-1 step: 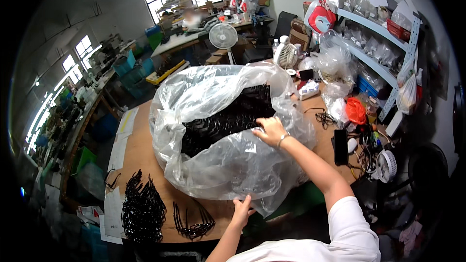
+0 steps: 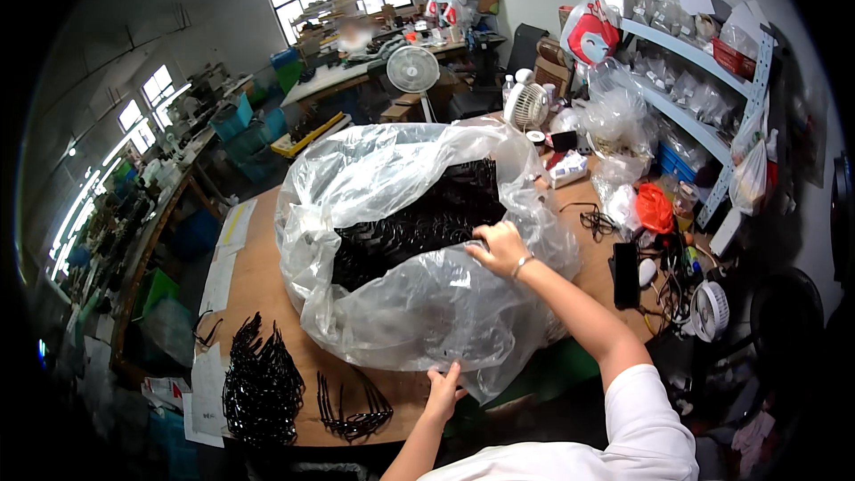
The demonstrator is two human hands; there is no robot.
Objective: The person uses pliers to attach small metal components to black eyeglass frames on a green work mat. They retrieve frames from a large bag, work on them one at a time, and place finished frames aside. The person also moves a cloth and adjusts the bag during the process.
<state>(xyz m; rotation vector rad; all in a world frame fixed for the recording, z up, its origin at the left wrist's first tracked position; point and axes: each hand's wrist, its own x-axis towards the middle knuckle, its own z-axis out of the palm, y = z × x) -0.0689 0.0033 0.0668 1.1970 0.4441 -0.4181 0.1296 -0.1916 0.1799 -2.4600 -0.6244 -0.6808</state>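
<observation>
A big clear plastic bag (image 2: pixel 401 321) lies on the table with its mouth spread wide. Inside it sit rows of thin, shiny black pieces (image 2: pixel 401 232), which look like stacked eyeglass frames. My right hand (image 2: pixel 500 249) is closed on the near rim of the bag's mouth, at its right side. Below, my left hand (image 2: pixel 443 392) touches the bag's near lower edge with its fingers apart. Left of the bag is a heap of similar black pieces (image 2: pixel 263 383), and a smaller cluster (image 2: pixel 354 410) lies beside it.
Paper sheets (image 2: pixel 209 392) line the left edge of the wooden table (image 2: pixel 258 276). At the right lie a black phone (image 2: pixel 626 274), a white mouse (image 2: pixel 647 271), cables and a small fan (image 2: pixel 709 310). A metal shelf (image 2: pixel 686 116) holds packed bags. Another fan (image 2: pixel 527 105) stands beyond the bag.
The view has shifted very slightly. My right hand has edged a little along the bag's rim, down and to the right; otherwise things look the same.
</observation>
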